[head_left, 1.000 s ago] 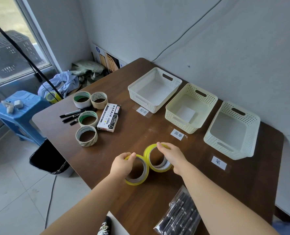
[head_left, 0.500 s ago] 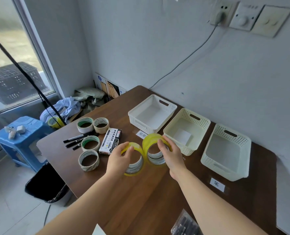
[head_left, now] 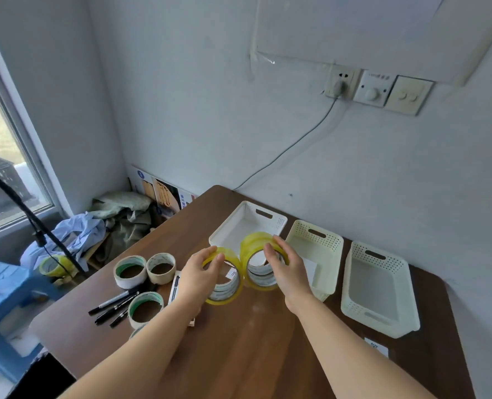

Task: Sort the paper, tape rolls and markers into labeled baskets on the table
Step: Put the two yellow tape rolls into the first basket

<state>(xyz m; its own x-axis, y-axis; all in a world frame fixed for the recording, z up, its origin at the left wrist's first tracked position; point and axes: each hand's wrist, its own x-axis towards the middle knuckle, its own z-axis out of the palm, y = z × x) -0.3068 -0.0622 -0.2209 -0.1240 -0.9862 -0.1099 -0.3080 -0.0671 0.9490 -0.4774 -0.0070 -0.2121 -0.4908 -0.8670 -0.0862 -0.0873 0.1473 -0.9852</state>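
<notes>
My left hand (head_left: 198,272) grips a yellow tape roll (head_left: 228,292), held upright above the table. My right hand (head_left: 285,266) grips a second yellow tape roll (head_left: 255,246), raised just in front of the left white basket (head_left: 250,218). The two rolls touch side by side. A middle cream basket (head_left: 322,243) holds a white sheet of paper (head_left: 311,269). The right basket (head_left: 383,286) stands beside it. Three beige tape rolls (head_left: 131,270) (head_left: 161,267) (head_left: 145,309) and black markers (head_left: 115,302) lie at the table's left. A marker box (head_left: 175,286) is partly hidden by my left hand.
A white label (head_left: 376,347) lies in front of the right basket. Left of the table are a blue stool (head_left: 5,300), a black stand pole (head_left: 28,214), another yellow roll (head_left: 51,264) and a heap of cloth (head_left: 77,237). A cable runs down the wall from a socket (head_left: 340,82).
Both hands lifted the yellow rolls off the table and carried them forward to the left basket. The view tilted upward, showing more wall.
</notes>
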